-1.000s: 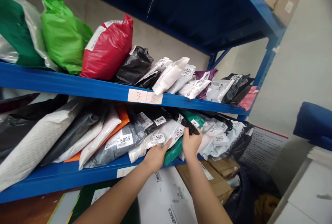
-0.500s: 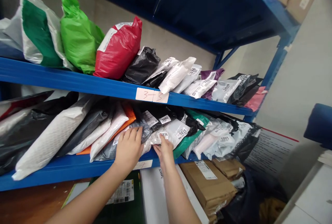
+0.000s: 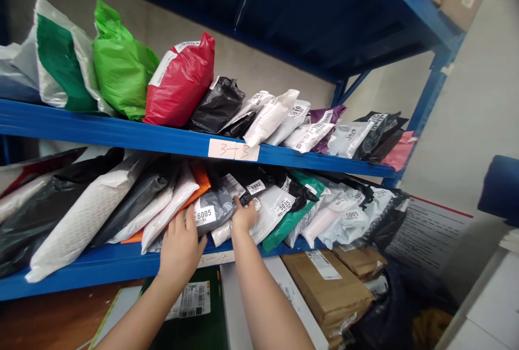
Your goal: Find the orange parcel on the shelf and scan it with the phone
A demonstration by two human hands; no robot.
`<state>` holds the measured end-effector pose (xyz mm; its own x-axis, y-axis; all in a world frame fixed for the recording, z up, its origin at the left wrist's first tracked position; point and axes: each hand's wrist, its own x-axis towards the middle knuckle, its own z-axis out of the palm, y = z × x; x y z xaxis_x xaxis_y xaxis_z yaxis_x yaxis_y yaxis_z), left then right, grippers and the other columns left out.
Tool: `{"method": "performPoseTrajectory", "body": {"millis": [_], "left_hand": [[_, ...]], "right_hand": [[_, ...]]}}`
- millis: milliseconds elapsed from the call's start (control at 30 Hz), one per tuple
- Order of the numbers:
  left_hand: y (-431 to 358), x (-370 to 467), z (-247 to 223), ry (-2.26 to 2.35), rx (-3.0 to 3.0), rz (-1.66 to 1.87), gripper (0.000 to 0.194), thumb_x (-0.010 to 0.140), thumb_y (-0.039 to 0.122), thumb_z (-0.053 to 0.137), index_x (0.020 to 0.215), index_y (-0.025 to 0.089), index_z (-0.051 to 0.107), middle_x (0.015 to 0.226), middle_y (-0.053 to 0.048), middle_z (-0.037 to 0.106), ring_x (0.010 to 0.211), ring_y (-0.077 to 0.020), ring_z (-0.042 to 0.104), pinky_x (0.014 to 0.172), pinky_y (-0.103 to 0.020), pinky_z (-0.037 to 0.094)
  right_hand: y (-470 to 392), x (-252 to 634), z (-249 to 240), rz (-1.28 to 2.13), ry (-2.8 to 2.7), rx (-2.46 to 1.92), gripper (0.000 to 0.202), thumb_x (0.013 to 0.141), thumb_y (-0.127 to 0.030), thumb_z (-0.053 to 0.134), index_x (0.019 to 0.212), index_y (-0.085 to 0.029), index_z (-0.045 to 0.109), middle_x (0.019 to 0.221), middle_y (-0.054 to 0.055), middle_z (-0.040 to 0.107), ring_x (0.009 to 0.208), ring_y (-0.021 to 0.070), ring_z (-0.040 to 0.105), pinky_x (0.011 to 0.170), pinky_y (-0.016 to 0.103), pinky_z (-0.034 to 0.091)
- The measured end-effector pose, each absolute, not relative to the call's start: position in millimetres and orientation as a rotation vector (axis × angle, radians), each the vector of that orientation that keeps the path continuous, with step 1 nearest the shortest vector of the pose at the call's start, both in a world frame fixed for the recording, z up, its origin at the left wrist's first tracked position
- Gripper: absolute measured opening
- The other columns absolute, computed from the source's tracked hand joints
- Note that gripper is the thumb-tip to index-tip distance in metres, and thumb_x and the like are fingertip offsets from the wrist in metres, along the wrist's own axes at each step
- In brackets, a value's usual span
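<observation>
On the lower shelf, my left hand (image 3: pixel 180 244) lies with fingers stretched against the left side of a grey plastic mailer bag (image 3: pixel 217 207) labelled 6005. My right hand (image 3: pixel 243 216) reaches between that bag and a pale grey mailer (image 3: pixel 272 210) labelled 5035. Its visible fingers are apart, over a small whitish packet (image 3: pixel 222 233) whose label is mostly covered. Some right fingertips are hidden among the bags. Behind both hands is a black mailer (image 3: pixel 243 180) labelled 6002. Left of the grey bag lean an orange mailer (image 3: pixel 201 180) and a white one (image 3: pixel 172 204).
The blue shelf edge (image 3: pixel 101 271) runs below my hands, and the upper shelf beam (image 3: pixel 170 142) sits close above. A green mailer (image 3: pixel 279 231) and several pale bags lie rightward. Cardboard boxes (image 3: pixel 332 290) stand underneath. A red parcel (image 3: pixel 180 82) is on the upper shelf.
My left hand has moved left and down, uncovering the 6005 label. My right hand has shifted left and up, covering more of the small packet. The view has moved slightly.
</observation>
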<state>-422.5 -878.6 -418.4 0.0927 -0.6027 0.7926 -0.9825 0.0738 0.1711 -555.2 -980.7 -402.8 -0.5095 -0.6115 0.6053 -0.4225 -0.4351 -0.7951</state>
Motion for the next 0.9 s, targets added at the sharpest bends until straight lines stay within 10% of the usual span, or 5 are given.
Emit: {"method": "performPoseTrajectory", "body": {"millis": [467, 767, 900], "left_hand": [[-898, -426, -404, -1.460, 1.674, 0.170, 0.030, 0.090, 0.031, 0.038, 0.115, 0.014, 0.046, 0.107, -0.014, 0.062, 0.084, -0.0274, 0.065, 0.067, -0.035, 0.049], [-914, -458, -417, -1.581, 1.314, 0.038, 0.036, 0.083, 0.024, 0.049, 0.118, 0.014, 0.046, 0.120, -0.014, 0.051, 0.116, -0.0260, 0.051, 0.098, -0.041, 0.044], [-899, -446, -431, -1.666, 1.292, 0.079, 0.054, 0.084, 0.038, 0.051, 0.132, 0.016, 0.039, 0.138, -0.016, 0.040, 0.128, -0.0295, 0.041, 0.101, -0.046, 0.042]], "right_hand": [[-941, -612, -381, -2.283, 1.515, -1.828, 0.023, 0.077, -0.037, 0.054, 0.060, -0.022, 0.052, 0.075, 0.003, 0.046, 0.074, 0.0236, 0.049, 0.068, 0.036, 0.044], [-928, -608, -389, -2.182, 1.668, -1.850, 0.017, 0.075, -0.035, 0.057, 0.078, -0.018, 0.054, 0.083, 0.006, 0.044, 0.082, 0.0283, 0.051, 0.080, 0.047, 0.044], [-910, -600, -396, -2.331, 1.772, -1.866, 0.050, 0.077, -0.036, 0.058, 0.117, -0.009, 0.045, 0.118, 0.023, 0.037, 0.118, 0.0405, 0.036, 0.096, 0.059, 0.033]]}}
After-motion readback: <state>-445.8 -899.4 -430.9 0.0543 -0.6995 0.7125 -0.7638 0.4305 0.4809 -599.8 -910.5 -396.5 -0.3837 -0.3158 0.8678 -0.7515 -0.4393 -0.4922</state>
